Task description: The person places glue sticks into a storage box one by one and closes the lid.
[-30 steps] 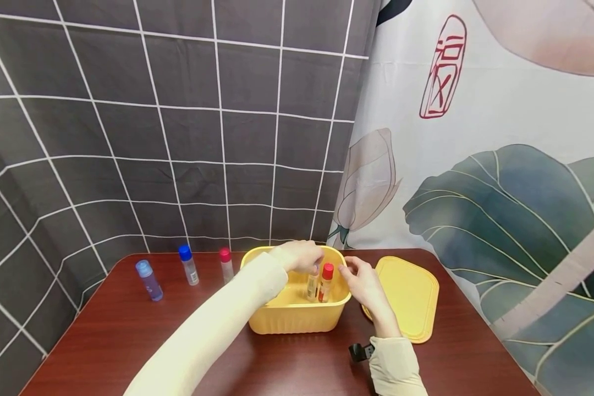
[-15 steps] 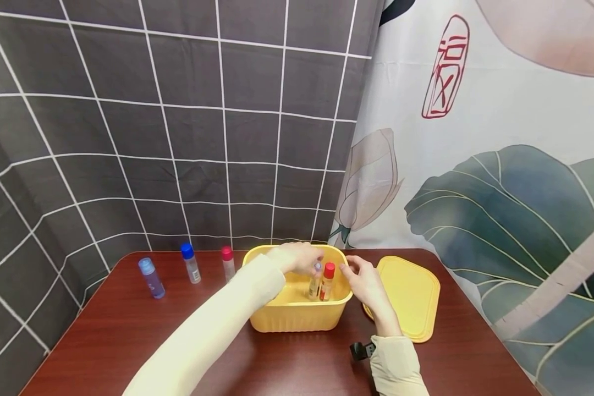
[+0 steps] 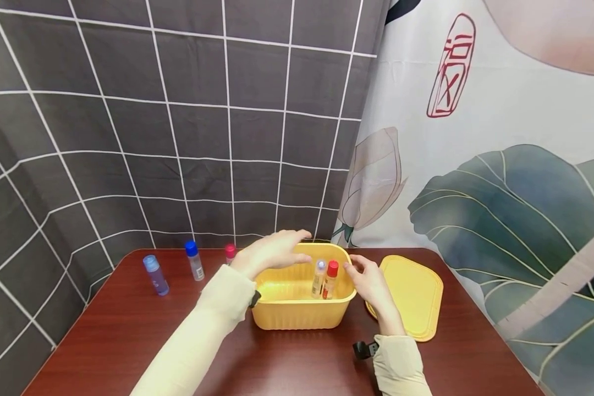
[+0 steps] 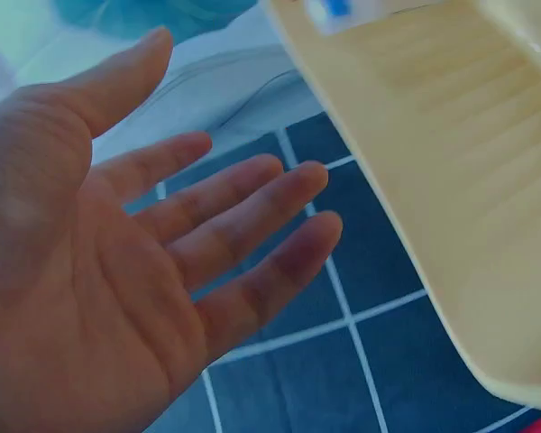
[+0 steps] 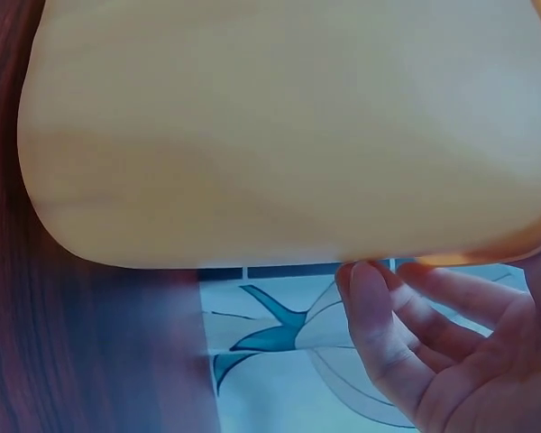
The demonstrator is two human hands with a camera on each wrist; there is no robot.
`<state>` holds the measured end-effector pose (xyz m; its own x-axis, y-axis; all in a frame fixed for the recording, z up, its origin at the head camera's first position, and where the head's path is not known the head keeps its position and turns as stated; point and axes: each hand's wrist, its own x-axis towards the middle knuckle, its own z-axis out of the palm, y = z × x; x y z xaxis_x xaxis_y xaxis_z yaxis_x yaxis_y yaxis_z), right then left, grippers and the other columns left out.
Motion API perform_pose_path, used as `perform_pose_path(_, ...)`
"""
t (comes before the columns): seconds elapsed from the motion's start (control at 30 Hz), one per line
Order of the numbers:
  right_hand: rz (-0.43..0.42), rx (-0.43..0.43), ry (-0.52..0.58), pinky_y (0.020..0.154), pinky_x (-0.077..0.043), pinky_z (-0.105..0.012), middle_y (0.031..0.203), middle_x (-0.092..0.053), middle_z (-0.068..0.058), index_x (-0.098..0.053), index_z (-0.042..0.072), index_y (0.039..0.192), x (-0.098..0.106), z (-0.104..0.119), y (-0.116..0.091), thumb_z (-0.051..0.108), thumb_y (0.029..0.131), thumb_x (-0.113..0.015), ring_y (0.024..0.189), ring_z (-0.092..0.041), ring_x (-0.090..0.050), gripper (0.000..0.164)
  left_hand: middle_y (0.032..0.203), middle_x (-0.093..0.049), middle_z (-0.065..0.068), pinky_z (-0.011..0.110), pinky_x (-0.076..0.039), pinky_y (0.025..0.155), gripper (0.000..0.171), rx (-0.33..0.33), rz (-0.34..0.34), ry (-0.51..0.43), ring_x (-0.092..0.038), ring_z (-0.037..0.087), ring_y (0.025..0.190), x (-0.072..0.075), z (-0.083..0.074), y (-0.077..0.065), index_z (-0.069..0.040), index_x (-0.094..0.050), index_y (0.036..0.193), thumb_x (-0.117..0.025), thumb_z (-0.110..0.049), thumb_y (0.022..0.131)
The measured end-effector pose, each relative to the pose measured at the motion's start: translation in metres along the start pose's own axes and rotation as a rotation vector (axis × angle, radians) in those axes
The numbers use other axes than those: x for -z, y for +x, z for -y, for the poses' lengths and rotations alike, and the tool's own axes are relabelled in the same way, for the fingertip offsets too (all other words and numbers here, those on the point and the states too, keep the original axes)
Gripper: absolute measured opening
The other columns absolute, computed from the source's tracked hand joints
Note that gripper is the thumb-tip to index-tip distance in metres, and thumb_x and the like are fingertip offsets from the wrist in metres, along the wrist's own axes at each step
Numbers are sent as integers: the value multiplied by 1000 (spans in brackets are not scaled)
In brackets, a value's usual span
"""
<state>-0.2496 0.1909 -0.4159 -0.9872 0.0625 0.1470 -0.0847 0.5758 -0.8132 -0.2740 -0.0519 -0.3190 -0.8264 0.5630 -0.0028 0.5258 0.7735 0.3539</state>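
Observation:
My left hand [image 3: 272, 254] hangs over the left part of a yellow plastic bin [image 3: 302, 316], its fingers spread and holding nothing. In the left wrist view, its bare palm [image 4: 117, 271] is beside the bin's wall [image 4: 433, 162]. Inside the bin, toward its right end, two small bottles stand side by side: one with a pale lavender cap [image 3: 319, 279], one with a red cap [image 3: 329, 280]. At the bin's right rim, my right hand [image 3: 371, 283] pinches the edge with thumb and fingertips. The right wrist view shows these fingertips [image 5: 370, 284] against the wall.
On the table's left stand a light-blue-capped bottle [image 3: 156, 276] and a blue-capped bottle [image 3: 195, 262]. A pink-red-capped bottle [image 3: 230, 253] is partly hidden behind my left arm. A yellow lid [image 3: 413, 297] lies right of the bin. Curtains hang behind the table.
My left hand has let go of the lavender-capped bottle, risen and moved left, with its fingers straightened. The bottle stays upright in the bin. My right hand keeps its place at the rim.

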Motion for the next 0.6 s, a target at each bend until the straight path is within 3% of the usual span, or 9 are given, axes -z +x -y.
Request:
perform_pose_path(0.27, -8, -43, 45, 83, -55, -39, 108, -64, -17, -58, 0, 131, -1, 2, -2, 24, 98, -60, 91, -28, -60, 41, 133, -58, 12, 47, -42, 102, 57, 22, -205, -127, -55, 29, 121, 12, 29, -37, -9, -50, 141, -65, -38, 94)
perform_pose_path(0.6, -53, -88, 158, 85, -54, -41, 109, -63, -19, -59, -2, 130, -4, 2, -4, 22, 97, -61, 97, -33, -62, 40, 132, -58, 13, 53, -48, 92, 53, 194, -359, -230, -59, 31, 114, 5, 72, -61, -11, -52, 138, -63, -39, 95)
